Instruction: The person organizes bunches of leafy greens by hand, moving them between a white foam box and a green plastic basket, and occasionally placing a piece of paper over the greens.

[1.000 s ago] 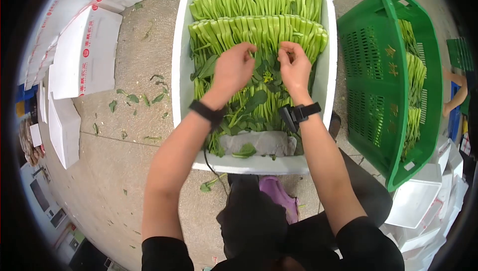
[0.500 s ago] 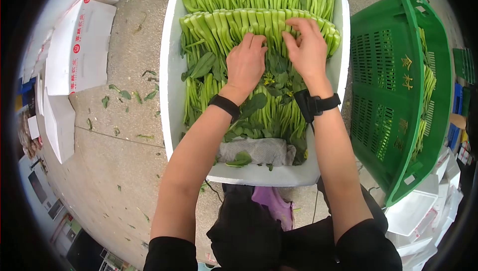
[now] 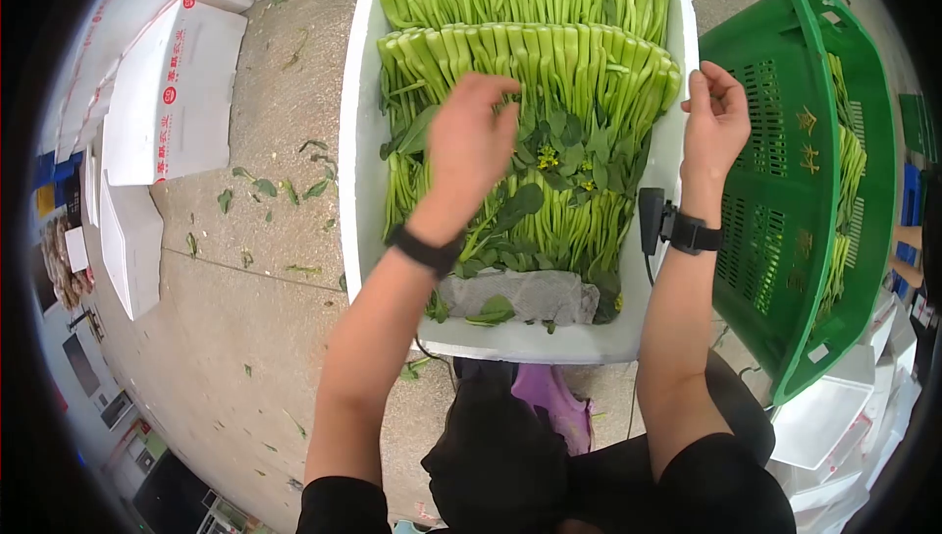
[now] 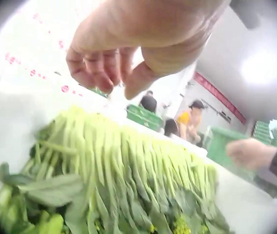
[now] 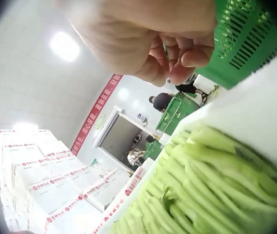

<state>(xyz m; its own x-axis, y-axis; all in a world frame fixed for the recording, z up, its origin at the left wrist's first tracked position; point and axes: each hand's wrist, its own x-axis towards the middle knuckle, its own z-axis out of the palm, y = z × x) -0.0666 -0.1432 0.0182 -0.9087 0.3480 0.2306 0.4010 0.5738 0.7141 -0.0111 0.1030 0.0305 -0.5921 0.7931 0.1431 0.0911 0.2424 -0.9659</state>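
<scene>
Entry: greens [image 3: 589, 63], rowed stems-up at the foam box's [image 3: 361, 161] far edge. My left grip [image 3: 471, 146] hovers above them, loosely curled and empty. My right grip [image 3: 714, 120] is the same, at the right rim. Best handling: press the rows level, gently.

The head camera looks steeply down from above the person onto the white foam box [image 3: 359, 141] packed with rows of pale green stemmed leaf vegetables [image 3: 549, 53], taking in the green slatted plastic basket [image 3: 785, 190] at the right. The left wrist camera sits close under the left hand [image 4: 128, 44], facing forward low over the same rows – the right hand [image 4: 248, 153] shows at its right edge. The right wrist camera, close beneath its hand, tilts upward along the box wall past the basket; all three views share the vegetable rows
</scene>
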